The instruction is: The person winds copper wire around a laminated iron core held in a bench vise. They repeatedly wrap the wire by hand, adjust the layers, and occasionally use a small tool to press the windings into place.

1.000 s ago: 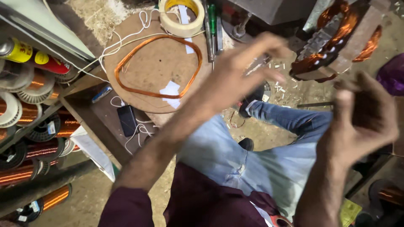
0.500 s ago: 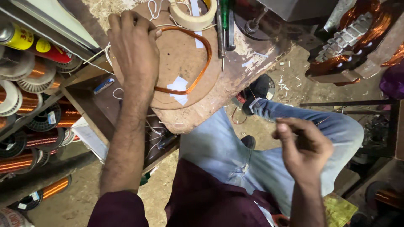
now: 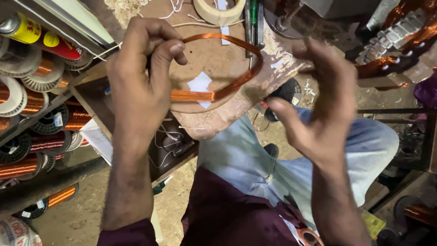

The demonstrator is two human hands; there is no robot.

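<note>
head view: 2 hands, left hand [image 3: 139, 86] grips 1 copper coil [image 3: 227, 86].

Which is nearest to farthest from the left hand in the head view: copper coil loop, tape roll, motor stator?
1. copper coil loop: pinched in the left hand, lying on the wooden board.
2. tape roll: top centre, beyond the loop.
3. motor stator: far upper right, past the right hand.

Dim, warm light; right hand [image 3: 325, 107] motion-blurred.
</note>
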